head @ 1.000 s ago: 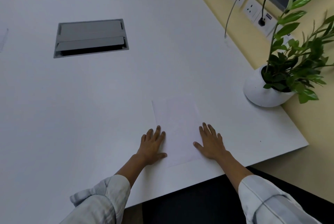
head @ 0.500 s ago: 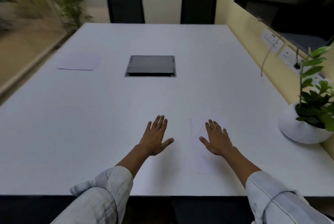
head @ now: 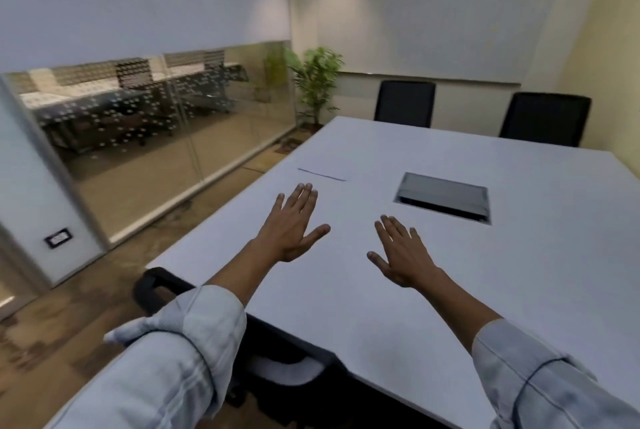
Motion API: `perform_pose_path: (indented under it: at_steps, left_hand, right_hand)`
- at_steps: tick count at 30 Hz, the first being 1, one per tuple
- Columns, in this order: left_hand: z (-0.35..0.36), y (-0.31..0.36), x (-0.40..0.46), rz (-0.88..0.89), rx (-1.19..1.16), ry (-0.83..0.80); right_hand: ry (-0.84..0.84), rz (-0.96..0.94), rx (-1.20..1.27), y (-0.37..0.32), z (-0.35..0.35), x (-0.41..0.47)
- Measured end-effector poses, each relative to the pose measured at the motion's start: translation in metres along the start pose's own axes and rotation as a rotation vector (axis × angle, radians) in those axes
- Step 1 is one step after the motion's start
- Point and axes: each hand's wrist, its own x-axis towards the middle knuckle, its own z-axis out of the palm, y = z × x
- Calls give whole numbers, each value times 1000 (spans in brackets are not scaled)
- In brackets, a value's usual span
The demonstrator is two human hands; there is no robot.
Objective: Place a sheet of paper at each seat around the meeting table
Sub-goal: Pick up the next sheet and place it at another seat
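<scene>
The room is evenly and softly lit, with no hard shadows under the left hand or the right hand on the table. Beyond the hands, the far wall carries pale glare patches — reflections of ceiling light. The whole view is slightly soft with motion blur, and the sleeves nearest the camera are smeared. Wide-angle distortion bends the glass partition, left of the hands, outward.
</scene>
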Motion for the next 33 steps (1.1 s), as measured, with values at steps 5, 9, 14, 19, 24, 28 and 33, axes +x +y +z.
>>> perform_pose_path:
  at_steps: [5, 9, 14, 19, 24, 28, 33]
  left_hand:
    - [-43, -130, -63, -65, 60, 37]
    - [-64, -225, -102, -85, 98, 49]
    - [-60, -320, -117, -158, 104, 94]
    - [-48, -418, -122, -177, 111, 122]
    - [-16, -569, -92, -229, 86, 73]
    - [3, -630, -73, -198, 71, 33]
    - [46, -710, -14, -167, 30, -65]
  right_hand:
    - [110, -120, 29, -160, -20, 69]
    - [154, -184, 66, -275, -30, 122]
    - [185, -283, 11, -367, -32, 196]
    - [190, -335, -30, -441, -13, 286]
    - [141, -308, -14, -519, 33, 417]
    - [93, -293, 3, -549, 60, 464]
    - [-28, -187, 29, -568, 110, 536]
